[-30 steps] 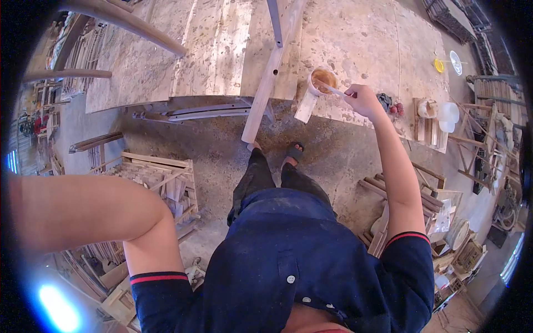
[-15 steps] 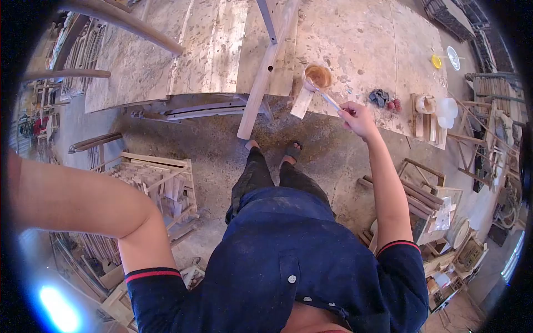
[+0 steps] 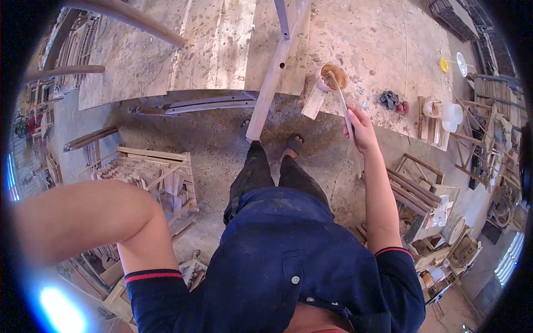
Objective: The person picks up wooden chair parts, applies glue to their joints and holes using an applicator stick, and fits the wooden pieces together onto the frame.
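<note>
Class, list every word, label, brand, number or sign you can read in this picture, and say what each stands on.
None: no readable text anywhere.
Pot, and stick in the right hand: no lettering visible.
Shirt: no lettering visible.
White tub and pale sheet at right: too small and blurred to tell whether anything is printed.

No lettering, number or sign can be read, though the dim edges are unclear.
</note>
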`<state>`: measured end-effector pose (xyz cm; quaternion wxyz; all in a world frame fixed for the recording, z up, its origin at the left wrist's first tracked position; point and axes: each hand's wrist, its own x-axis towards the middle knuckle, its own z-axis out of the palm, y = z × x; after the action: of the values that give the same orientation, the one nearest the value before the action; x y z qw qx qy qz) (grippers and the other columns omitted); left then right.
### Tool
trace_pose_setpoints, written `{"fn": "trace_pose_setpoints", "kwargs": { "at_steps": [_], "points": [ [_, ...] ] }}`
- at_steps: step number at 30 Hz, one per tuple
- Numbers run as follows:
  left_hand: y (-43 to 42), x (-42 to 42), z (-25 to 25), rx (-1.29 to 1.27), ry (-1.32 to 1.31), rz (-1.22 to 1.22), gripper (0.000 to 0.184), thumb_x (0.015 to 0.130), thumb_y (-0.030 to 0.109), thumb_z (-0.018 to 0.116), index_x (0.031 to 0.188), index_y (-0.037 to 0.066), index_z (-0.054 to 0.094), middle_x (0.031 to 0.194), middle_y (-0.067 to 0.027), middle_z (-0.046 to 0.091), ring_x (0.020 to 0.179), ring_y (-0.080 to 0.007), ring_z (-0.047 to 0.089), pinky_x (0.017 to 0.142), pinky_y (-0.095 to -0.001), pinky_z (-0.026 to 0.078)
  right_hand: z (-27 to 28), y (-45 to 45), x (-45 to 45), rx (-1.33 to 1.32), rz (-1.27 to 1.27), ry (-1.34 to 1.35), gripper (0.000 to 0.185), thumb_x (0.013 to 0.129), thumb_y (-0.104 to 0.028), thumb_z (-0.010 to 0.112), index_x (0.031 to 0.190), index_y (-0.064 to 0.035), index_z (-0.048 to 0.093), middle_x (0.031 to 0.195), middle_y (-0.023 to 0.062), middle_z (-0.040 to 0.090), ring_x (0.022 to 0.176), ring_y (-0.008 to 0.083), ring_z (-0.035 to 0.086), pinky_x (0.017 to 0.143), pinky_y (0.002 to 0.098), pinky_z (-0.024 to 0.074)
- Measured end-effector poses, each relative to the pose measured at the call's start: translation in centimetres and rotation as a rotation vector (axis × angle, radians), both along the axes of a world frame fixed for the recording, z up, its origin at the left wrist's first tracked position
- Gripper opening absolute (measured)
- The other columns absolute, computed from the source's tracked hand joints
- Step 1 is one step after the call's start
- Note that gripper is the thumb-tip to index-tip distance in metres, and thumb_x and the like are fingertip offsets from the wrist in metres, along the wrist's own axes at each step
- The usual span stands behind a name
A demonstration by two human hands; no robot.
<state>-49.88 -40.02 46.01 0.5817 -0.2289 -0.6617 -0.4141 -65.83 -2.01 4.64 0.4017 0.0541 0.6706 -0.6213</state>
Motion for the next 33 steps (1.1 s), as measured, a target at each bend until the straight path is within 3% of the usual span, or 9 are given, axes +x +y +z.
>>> {"fn": "trace_pose_setpoints", "kwargs": {
  "at_steps": [3, 6, 10, 13, 16, 19, 22, 33],
  "points": [
    [-0.8, 0.1, 0.0, 0.079, 0.075, -0.036, 0.011, 0.073, 0.012, 0.055, 0.08, 0.008, 0.048, 0.079, -0.0057, 0.056, 0.081, -0.0216, 0.059, 0.08, -0.0384, 0.044, -1.0, 0.1, 0.2, 0.049, 0.033, 0.07, 0.03, 0.09, -0.021, 0.049, 0.114, -0.004, 0.05, 0.071, 0.0036, 0.056, 0.054, 0.0087, 0.053, 0.047, 0.0212, 0.0426],
    [-1.6, -0.1, -0.3, 0.121, 0.164, -0.033, 0.012, 0.072, 0.011, 0.055, 0.08, 0.007, 0.047, 0.079, -0.0061, 0.055, 0.081, -0.0221, 0.059, 0.08, -0.0391, 0.044, -0.9, -0.3, 0.5, 0.017, -0.067, -0.014, 0.028, 0.09, -0.02, 0.049, 0.113, -0.0044, 0.051, 0.073, 0.0042, 0.057, 0.055, 0.0099, 0.053, 0.05, 0.0221, 0.0431],
    [-2.8, -0.2, -0.6, 0.149, 0.239, -0.026, 0.013, 0.072, 0.01, 0.055, 0.081, 0.007, 0.047, 0.078, -0.0067, 0.055, 0.08, -0.0227, 0.059, 0.08, -0.0401, 0.045, 1.4, -1.6, -0.2, 0.01, -0.006, -0.071, 0.028, 0.09, -0.02, 0.047, 0.112, -0.003, 0.052, 0.074, 0.0047, 0.058, 0.058, 0.0097, 0.054, 0.053, 0.0219, 0.0432],
    [-3.3, -0.4, -0.9, 0.17, 0.281, -0.017, 0.014, 0.071, 0.009, 0.055, 0.081, 0.006, 0.046, 0.078, -0.0072, 0.055, 0.08, -0.0232, 0.059, 0.08, -0.0408, 0.045, 3.3, -3.9, -2.2, 0.192, 0.203, 0.159, 0.027, 0.089, -0.021, 0.048, 0.109, -0.0037, 0.054, 0.073, 0.008, 0.059, 0.062, 0.0139, 0.056, 0.056, 0.0259, 0.0447],
    [-3.6, -0.5, -0.9, 0.182, 0.311, -0.011, 0.014, 0.071, 0.008, 0.056, 0.081, 0.006, 0.046, 0.078, -0.0076, 0.054, 0.079, -0.0237, 0.059, 0.079, -0.0415, 0.045, 5.1, -6.8, -4.4, 0.471, 0.573, 0.85, 0.024, 0.086, -0.02, 0.051, 0.103, -0.0053, 0.058, 0.076, 0.0122, 0.059, 0.069, 0.0225, 0.058, 0.061, 0.0333, 0.0462],
    [-4.0, -0.6, -0.8, 0.199, 0.328, -0.008, 0.015, 0.07, 0.007, 0.056, 0.081, 0.006, 0.045, 0.078, -0.008, 0.054, 0.079, -0.0241, 0.059, 0.079, -0.0422, 0.045, 8.0, -11.1, -5.2, 0.716, 0.708, 1.005, 0.019, 0.079, -0.017, 0.054, 0.094, -0.0066, 0.059, 0.082, 0.015, 0.057, 0.079, 0.0299, 0.058, 0.068, 0.0391, 0.0455],
    [-5.0, -0.3, -0.8, 0.228, 0.328, -0.05, 0.017, 0.07, 0.005, 0.056, 0.082, 0.005, 0.044, 0.078, -0.0089, 0.053, 0.079, -0.0249, 0.058, 0.079, -0.0427, 0.046, 7.2, -12.9, -6.4, 0.854, 0.855, 1.212, 0.012, 0.078, -0.013, 0.051, 0.088, -0.0111, 0.059, 0.084, 0.0103, 0.054, 0.08, 0.0284, 0.055, 0.069, 0.0375, 0.043],
    [-7.7, 1.2, -1.0, 0.112, 0.119, -0.151, 0.019, 0.071, 0.004, 0.052, 0.087, 0.003, 0.041, 0.08, -0.009, 0.049, 0.077, -0.024, 0.055, 0.076, -0.0414, 0.046, 5.5, -16.2, -7.3, 0.918, 0.983, 1.382, 0.011, 0.077, -0.009, 0.051, 0.087, -0.0097, 0.057, 0.085, 0.0103, 0.054, 0.087, 0.0272, 0.055, 0.076, 0.0385, 0.0427]
  ]
}}
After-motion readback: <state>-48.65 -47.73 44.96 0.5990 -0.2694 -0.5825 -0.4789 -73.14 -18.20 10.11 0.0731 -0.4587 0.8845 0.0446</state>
